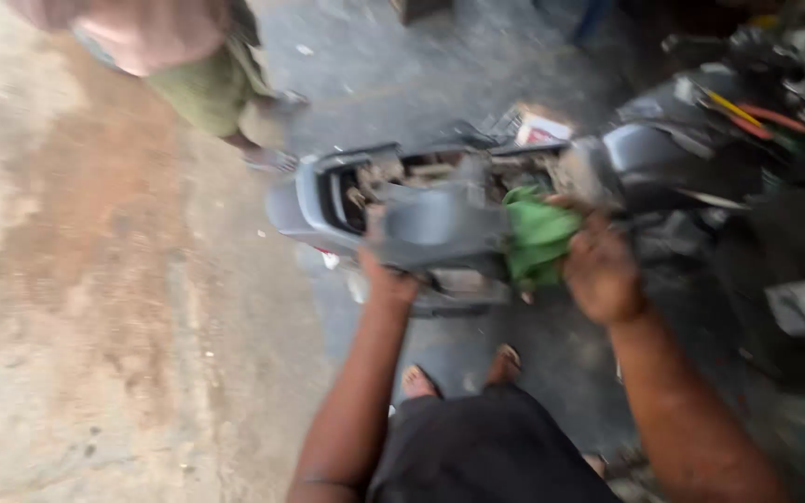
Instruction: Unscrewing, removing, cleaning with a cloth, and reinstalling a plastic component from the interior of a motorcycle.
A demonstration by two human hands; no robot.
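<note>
My left hand (386, 278) clamps the grey scooter body panel (440, 224) from below; my right hand (600, 272) bunches a green rag (538, 244) just beside it — blurry. Risk: panel tips off my one-handed hold — rag snags inside.

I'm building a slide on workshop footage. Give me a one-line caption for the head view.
Left hand grips a grey scooter body panel while the right hand holds a green cloth against it.

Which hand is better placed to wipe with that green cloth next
Probably the right hand: it already clutches the crumpled green cloth against the grey plastic scooter body panel. The left hand is occupied gripping that panel's lower edge.
</note>
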